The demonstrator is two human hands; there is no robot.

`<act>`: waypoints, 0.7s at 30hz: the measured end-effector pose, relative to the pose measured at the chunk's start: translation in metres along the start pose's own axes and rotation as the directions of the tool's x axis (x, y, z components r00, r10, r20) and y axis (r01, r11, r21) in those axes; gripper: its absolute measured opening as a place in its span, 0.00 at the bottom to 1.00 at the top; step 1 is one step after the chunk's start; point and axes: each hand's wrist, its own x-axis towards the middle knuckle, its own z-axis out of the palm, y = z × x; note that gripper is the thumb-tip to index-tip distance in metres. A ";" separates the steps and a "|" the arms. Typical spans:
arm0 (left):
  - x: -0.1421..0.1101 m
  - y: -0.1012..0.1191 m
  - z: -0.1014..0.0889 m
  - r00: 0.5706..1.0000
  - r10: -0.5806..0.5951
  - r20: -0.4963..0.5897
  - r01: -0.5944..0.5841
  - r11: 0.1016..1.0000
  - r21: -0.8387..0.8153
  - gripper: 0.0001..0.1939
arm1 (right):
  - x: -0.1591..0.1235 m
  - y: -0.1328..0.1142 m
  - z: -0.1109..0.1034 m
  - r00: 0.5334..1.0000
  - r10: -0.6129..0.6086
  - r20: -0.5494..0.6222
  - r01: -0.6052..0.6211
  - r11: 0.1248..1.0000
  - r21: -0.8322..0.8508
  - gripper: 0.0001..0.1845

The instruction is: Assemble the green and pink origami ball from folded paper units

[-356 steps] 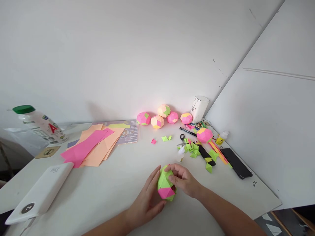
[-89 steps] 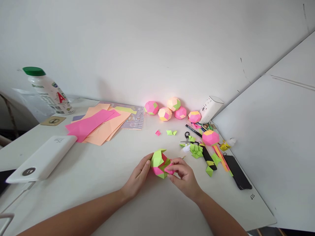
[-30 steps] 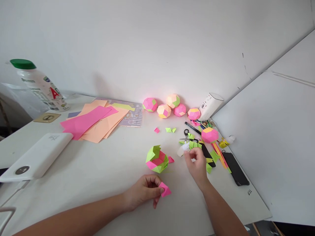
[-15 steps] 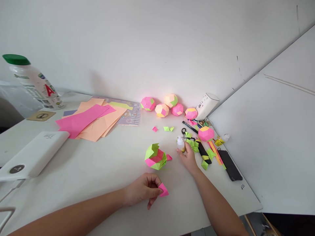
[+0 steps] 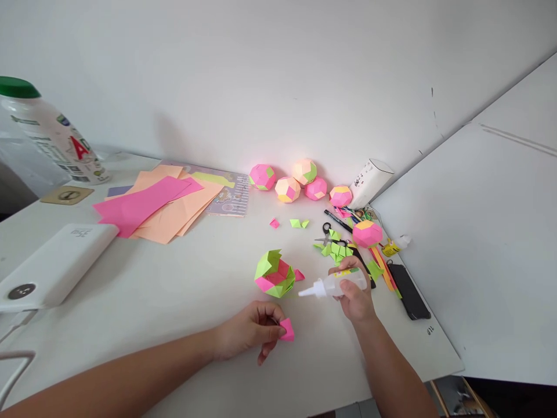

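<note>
Between the thumb and fingers of my left hand [image 5: 252, 331] is a small folded pink paper piece [image 5: 287, 330]. My right hand [image 5: 357, 293] is wrapped round a clear glue bottle [image 5: 331, 285], tilted nearly level, its white nozzle pointing left. Just beyond my hands sits a partly built green and pink paper ball [image 5: 275, 274], open at the top. A pink folded piece [image 5: 299, 274] lies against its right side. Scissors [image 5: 327, 232] and a heap of green folded pieces [image 5: 336, 249] are past my right hand.
Finished paper balls [image 5: 288, 189] line the wall. A white power bank [image 5: 61, 267], paper sheets [image 5: 161, 209] and a tall bottle [image 5: 54, 133] stand or lie left. On the right are a black phone [image 5: 408, 290], another glue bottle [image 5: 395, 246] and a white box [image 5: 369, 183].
My right hand has lifted the glue bottle off the table, tipped it over and brought it nearer. My left hand still pinches the pink piece, almost unmoved. The view has shifted slightly.
</note>
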 end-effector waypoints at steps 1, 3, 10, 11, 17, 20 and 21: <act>0.000 0.000 0.000 1.000 0.002 -0.001 -0.002 1.000 -0.010 0.14 | -0.003 0.001 0.002 0.999 0.027 0.023 -0.027 1.000 -0.008 0.17; 0.000 0.001 -0.001 1.000 0.002 0.005 -0.002 1.000 -0.020 0.13 | -0.008 0.002 0.006 0.995 0.066 0.072 -0.064 0.998 -0.028 0.16; -0.002 0.002 -0.004 0.999 0.024 0.034 -0.021 0.997 -0.080 0.10 | -0.013 -0.002 0.014 0.975 0.158 0.159 -0.135 0.980 -0.144 0.13; -0.002 0.001 -0.004 0.999 0.023 0.039 -0.020 0.996 -0.084 0.10 | -0.012 -0.002 0.014 0.972 0.169 0.165 -0.142 0.976 -0.162 0.13; -0.003 0.000 -0.007 0.998 0.023 0.061 -0.017 0.996 -0.092 0.09 | -0.012 -0.002 0.016 0.963 0.186 0.195 -0.134 0.958 -0.253 0.13; -0.003 0.000 -0.007 0.998 0.020 0.066 -0.014 0.996 -0.091 0.09 | -0.012 -0.002 0.016 0.964 0.186 0.190 -0.130 0.953 -0.273 0.13; -0.003 0.001 -0.006 0.998 0.019 0.067 -0.013 0.996 -0.091 0.09 | -0.012 -0.003 0.016 0.965 0.185 0.188 -0.129 0.952 -0.279 0.13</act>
